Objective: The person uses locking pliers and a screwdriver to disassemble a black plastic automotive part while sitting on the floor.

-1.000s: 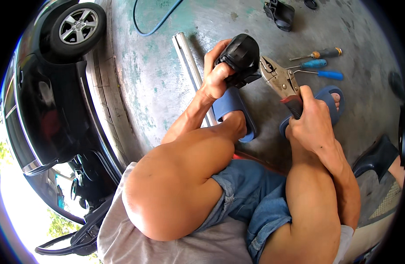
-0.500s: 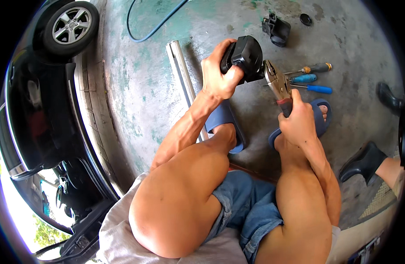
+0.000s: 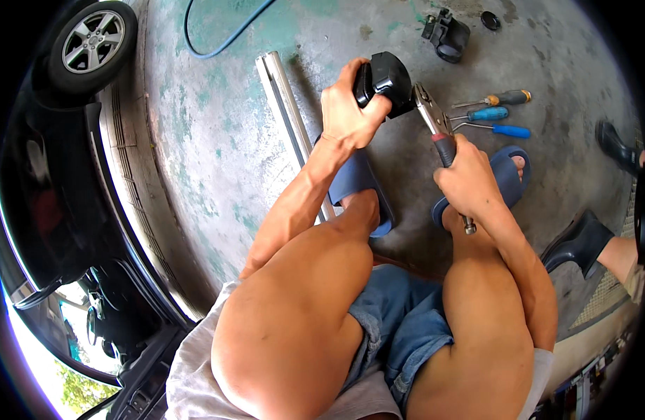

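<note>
1. Dark car (image 3: 56, 196) along the left rim, one wheel (image 3: 91, 43) showing at top left; body cut off by the frame edge.
2. Worn green-grey concrete floor (image 3: 203, 140) under everything.
3. Bare knees and denim shorts (image 3: 399, 329) filling the lower middle (squatting pose), feet in blue slippers (image 3: 361, 185).
4. Long metal rail (image 3: 287, 115) lying on the floor, lower end hidden behind the left forearm and slipper.
5. Blue hose (image 3: 217, 43) curving near the top, cut off at the edge.
6. Black boots (image 3: 581, 241) of another person at the right rim, mostly out of frame.
7. Left hand (image 3: 347, 112) wrapped tight around a black part (image 3: 389, 80), held above the floor just over the left slipper; far side of it hidden by the fingers.
8. Right hand (image 3: 469, 178) closed around the red handles of pliers (image 3: 434, 119), metal nose touching the black part's right edge (whether pinching anything there: cannot tell).
9. Three screwdrivers (image 3: 494, 115) lying together on the floor right of the pliers.
10. Second black piece (image 3: 445, 31) and a small round cap (image 3: 489, 19) near the top, too small to make out.
11. No container in sight.
</note>
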Available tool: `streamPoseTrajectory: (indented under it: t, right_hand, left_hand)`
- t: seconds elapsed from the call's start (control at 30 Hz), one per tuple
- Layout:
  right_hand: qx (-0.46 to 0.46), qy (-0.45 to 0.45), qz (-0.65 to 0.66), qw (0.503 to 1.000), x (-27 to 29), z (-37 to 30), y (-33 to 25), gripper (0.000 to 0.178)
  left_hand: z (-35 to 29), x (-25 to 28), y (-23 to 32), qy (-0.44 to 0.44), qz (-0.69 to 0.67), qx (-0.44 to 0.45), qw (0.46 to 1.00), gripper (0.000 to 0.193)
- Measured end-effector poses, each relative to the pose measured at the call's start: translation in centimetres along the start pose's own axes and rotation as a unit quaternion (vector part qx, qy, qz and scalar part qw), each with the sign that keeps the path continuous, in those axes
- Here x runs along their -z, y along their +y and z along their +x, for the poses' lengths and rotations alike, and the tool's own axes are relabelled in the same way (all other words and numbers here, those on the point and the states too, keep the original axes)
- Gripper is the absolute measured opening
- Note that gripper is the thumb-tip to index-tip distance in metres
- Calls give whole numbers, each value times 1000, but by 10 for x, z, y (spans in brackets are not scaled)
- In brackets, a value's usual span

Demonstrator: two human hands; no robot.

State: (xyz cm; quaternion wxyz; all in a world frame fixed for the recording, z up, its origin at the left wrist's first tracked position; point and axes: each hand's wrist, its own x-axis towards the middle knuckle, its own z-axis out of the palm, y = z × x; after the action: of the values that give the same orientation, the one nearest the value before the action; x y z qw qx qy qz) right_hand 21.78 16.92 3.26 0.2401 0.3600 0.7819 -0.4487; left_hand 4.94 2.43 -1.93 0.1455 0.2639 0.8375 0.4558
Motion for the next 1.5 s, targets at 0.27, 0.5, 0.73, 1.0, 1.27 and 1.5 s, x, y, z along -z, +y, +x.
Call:
streamPoseTrajectory:
  t: [0.27, 0.5, 0.73, 1.0, 1.27, 1.5]
  right_hand:
    - [167, 70, -10, 983, 8, -6, 5, 46]
    - [226, 103, 26, 968, 5, 7, 5, 44]
    - [34, 19, 99, 994, 5, 5, -16, 43]
    - [77, 24, 6, 997, 14, -9, -9, 39]
    - [200, 88, -17, 976, 18, 4, 18, 42]
    - [66, 57, 86, 992, 3, -3, -5, 34]
  left_hand:
    - [13, 28, -9, -97, -266, 21, 959, 83]
    - [9, 31, -1, 17, -177, -91, 980, 71]
    - [26, 13, 14, 48, 88, -112, 989, 61]
    - [14, 18, -12, -98, -217, 62, 969, 73]
    - [21, 11, -8, -19, -209, -90, 974, 70]
    - [26, 10, 18, 30, -2, -153, 988, 57]
